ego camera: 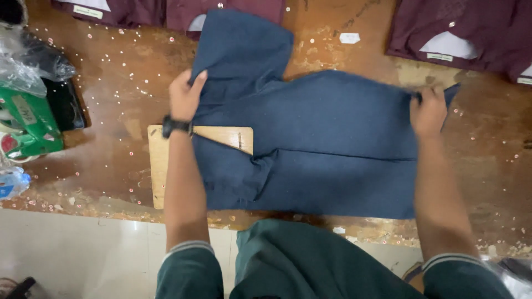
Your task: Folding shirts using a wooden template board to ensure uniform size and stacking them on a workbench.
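Even, fairly bright overhead light, no hard shadows; soft shade under the blue shirt (332,144) edge. Mild glare on the plastic bags (27,61) top left & pale floor. Pic slightly soft overall, edges a bit stretched, wide-angle.

Can't see most of the wooden board (166,166) under the navy shirt (327,149), and maroon shirts (460,33) cut off up top.
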